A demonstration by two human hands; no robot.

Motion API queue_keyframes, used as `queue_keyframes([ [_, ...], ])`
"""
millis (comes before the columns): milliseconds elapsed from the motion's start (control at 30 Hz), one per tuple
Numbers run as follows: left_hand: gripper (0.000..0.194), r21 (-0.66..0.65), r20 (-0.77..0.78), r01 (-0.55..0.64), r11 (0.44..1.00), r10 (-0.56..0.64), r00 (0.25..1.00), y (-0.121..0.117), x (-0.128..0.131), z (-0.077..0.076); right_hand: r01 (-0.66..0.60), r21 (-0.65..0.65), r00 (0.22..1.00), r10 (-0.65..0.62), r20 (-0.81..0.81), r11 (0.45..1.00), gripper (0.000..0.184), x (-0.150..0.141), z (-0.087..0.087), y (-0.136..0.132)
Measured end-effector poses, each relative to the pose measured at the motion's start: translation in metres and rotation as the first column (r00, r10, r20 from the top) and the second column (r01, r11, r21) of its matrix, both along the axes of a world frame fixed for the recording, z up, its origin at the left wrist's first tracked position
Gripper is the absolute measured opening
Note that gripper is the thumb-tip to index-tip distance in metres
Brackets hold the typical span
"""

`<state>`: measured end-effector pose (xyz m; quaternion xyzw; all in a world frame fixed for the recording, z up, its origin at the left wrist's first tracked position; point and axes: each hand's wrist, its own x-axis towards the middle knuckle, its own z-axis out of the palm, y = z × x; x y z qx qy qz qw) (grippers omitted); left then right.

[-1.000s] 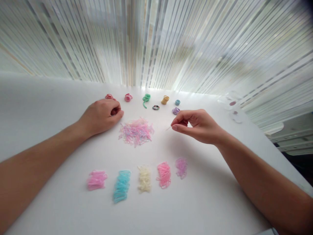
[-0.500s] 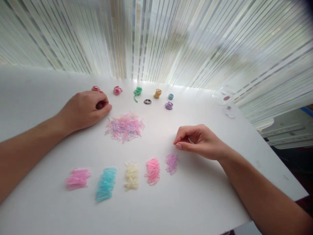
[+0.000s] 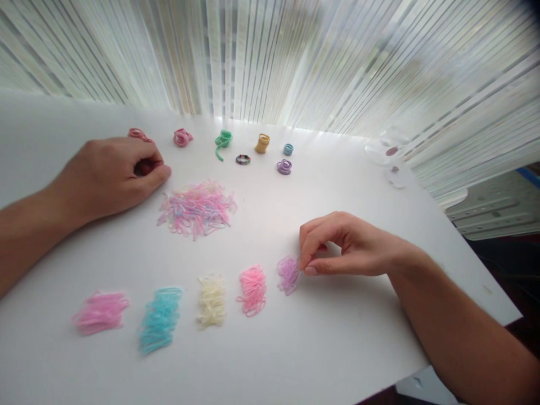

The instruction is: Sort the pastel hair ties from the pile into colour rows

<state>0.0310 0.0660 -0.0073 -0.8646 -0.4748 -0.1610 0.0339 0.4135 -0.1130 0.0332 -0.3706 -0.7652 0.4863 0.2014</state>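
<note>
My right hand (image 3: 307, 269) pinches thumb and forefinger together at the right edge of a small purple pile of rubber bands (image 3: 288, 275). What lies between those fingertips, if anything, is too small to make out. On the left, my left hand (image 3: 122, 171) rests on the table with its fingers curled and the thumb against the forefinger; the inside of its grip is hidden. Beside it lies a mixed pastel heap of rubber bands (image 3: 198, 208). A front row holds sorted piles: pink-violet bands (image 3: 102, 313), blue bands (image 3: 161, 320), cream bands (image 3: 211, 302) and pink bands (image 3: 253, 290).
Along the back of the white table (image 3: 320, 349) stand rolled bands: a pink coil (image 3: 183, 138), a green coil (image 3: 224, 139), a yellow coil (image 3: 262, 143), a blue coil (image 3: 288, 149) and a purple coil (image 3: 284, 167). A beaded ring (image 3: 243, 160) lies among them. Blinds (image 3: 270, 62) hang behind.
My right hand has come down toward me, its fingertips now at the purple pile. My left hand stays curled beside the mixed heap. The whole view has shifted slightly.
</note>
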Motion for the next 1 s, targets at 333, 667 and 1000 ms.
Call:
queue_keyframes([
  [333,0.043,-0.004,0.009,-0.001,1.0,0.001,1.0,0.002,0.0,-0.003,-0.021,0.037,0.998,0.019,0.052,0.999,0.011,0.0,-0.002,0.0],
  [667,0.048,0.006,0.005,-0.015,1.0,0.015,1.0,0.001,-0.002,-0.004,0.015,0.039,0.999,-0.017,0.048,0.999,0.014,0.0,-0.004,0.0],
  [1000,0.047,0.018,0.005,0.011,1.0,-0.011,1.0,0.002,-0.002,-0.004,0.372,0.017,0.927,-0.37,-0.062,0.928,0.015,0.005,-0.016,0.004],
])
